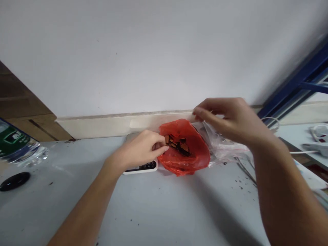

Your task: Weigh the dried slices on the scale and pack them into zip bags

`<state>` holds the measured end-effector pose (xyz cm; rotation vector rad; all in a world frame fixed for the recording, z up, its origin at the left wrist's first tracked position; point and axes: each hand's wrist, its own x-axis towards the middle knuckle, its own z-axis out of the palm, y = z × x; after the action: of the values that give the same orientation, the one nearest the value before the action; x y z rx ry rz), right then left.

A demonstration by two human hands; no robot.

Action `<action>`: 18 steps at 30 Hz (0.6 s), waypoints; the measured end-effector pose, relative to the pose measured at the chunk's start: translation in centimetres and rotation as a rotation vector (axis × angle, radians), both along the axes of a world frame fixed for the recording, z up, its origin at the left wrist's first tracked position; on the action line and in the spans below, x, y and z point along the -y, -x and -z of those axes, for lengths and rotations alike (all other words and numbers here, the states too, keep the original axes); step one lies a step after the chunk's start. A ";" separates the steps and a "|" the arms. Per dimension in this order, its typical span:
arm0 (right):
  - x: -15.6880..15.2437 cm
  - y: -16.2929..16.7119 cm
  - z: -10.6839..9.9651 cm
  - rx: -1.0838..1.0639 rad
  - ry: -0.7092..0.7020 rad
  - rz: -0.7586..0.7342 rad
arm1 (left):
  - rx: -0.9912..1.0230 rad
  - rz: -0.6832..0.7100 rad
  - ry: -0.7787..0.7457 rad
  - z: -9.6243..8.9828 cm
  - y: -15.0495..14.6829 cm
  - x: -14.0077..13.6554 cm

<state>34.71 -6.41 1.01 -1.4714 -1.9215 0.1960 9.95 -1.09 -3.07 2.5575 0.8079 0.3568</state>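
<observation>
A red plastic bag [200,153] lies with its mouth open towards me, and dark brown, dried-looking pieces [183,147] show inside. My left hand [146,147] pinches the bag's left rim between thumb and fingers. Above the bag's upper right edge, my right hand [222,118] is slightly blurred, its thumb and fingertips drawn together; whatever may be between them is hidden. Partly under my left hand sits a white kitchen scale [155,167] with a dark button panel. Clear plastic bags [222,148] lie just right of the red bag.
At the left stand a clear bottle with a green label [15,140] and a wooden box [38,126]; a black oval object [15,181] lies before them. Dark crumbs dot the grey tabletop [153,212]. White wall behind; cables [246,167] and a blue frame [289,82] at right.
</observation>
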 end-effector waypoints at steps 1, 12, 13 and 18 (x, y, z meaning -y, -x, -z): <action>-0.3 1.0 -0.2 0.021 0.057 -0.069 | -0.049 -0.006 0.045 -0.2 0.5 -0.1; -2.6 5.8 2.6 0.162 0.280 -0.302 | -0.230 -0.127 0.181 -0.7 4.7 -1.4; -2.7 5.6 2.9 0.173 0.297 -0.304 | -0.264 -0.140 0.192 -0.9 4.8 -1.4; -3.0 4.4 3.8 0.241 0.244 -0.273 | -0.384 -0.183 0.277 -1.6 4.7 -1.4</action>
<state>30.26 -3.41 -2.78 -1.4319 -2.3632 0.4057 5.28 0.26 -1.45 2.3236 1.1448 -0.1917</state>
